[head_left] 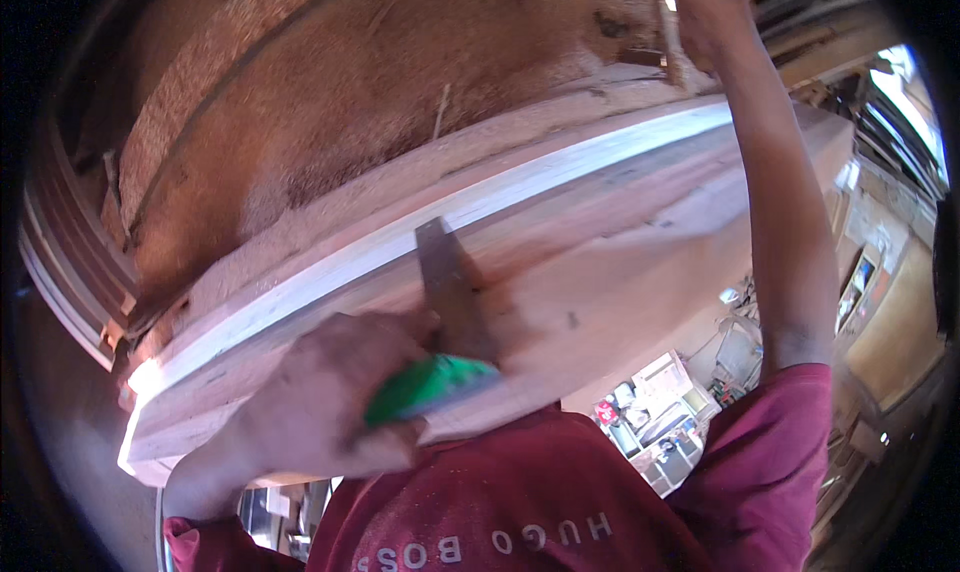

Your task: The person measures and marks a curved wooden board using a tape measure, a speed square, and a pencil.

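Note:
My left hand (318, 387), blurred by motion, is closed on a green-handled tool (425, 387) above the near side of a large wooden beam or plank (620, 272). The tool's flat, dark metal blade (450, 292) points away from me across the wood. Near its far end is a small hole. Motion blur hides whether the blade touches the wood. My right arm reaches far forward over the beam's right part. At the top edge, my right hand (705, 17) is partly cut off, beside a thin pale stick-like piece (672, 47); its grip is unclear.
Beyond the beam's bright far edge lie reddish-brown wood shavings or sawdust (330, 132). Dark slats (75, 242) stand at the left. At the lower right are a cluttered lot of small boxes (660, 412) and a tan panel (895, 332). Timber (850, 32) is stacked at the far right.

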{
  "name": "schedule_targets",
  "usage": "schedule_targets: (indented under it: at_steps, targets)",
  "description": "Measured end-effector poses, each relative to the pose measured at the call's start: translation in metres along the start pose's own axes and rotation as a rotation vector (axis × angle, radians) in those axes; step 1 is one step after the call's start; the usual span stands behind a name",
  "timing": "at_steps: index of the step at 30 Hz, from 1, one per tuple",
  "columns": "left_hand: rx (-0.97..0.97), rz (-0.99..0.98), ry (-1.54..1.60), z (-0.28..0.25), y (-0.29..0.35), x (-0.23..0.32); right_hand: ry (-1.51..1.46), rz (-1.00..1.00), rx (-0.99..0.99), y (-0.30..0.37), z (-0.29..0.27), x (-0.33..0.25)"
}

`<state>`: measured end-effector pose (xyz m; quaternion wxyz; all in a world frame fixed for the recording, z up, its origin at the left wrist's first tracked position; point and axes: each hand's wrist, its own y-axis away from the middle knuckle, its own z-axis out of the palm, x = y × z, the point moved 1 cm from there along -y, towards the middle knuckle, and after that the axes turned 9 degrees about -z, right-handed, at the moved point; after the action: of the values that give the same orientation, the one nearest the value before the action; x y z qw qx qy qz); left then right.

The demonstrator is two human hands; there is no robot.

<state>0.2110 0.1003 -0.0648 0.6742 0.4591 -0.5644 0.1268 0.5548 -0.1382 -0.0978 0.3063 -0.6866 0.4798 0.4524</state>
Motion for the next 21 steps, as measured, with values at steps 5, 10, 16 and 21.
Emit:
schedule_targets:
  at_steps: [5,10,16,21]
  targets:
    - [0.349,-0.16,0.296,0.0,-0.03,0.017,-0.081,-0.056,0.325,0.077,-0.163,-0.019]
    - [0.378,0.202,0.019,0.029,-0.104,0.067,-0.126,0.015,0.494,0.134,-0.222,-0.022]
    - [-0.132,-0.056,0.07,0.042,-0.141,0.091,-0.265,0.014,0.377,0.151,-0.243,0.01]
    - [-0.114,-0.166,0.391,0.053,-0.143,0.084,-0.265,-0.081,0.174,0.127,-0.225,0.019]
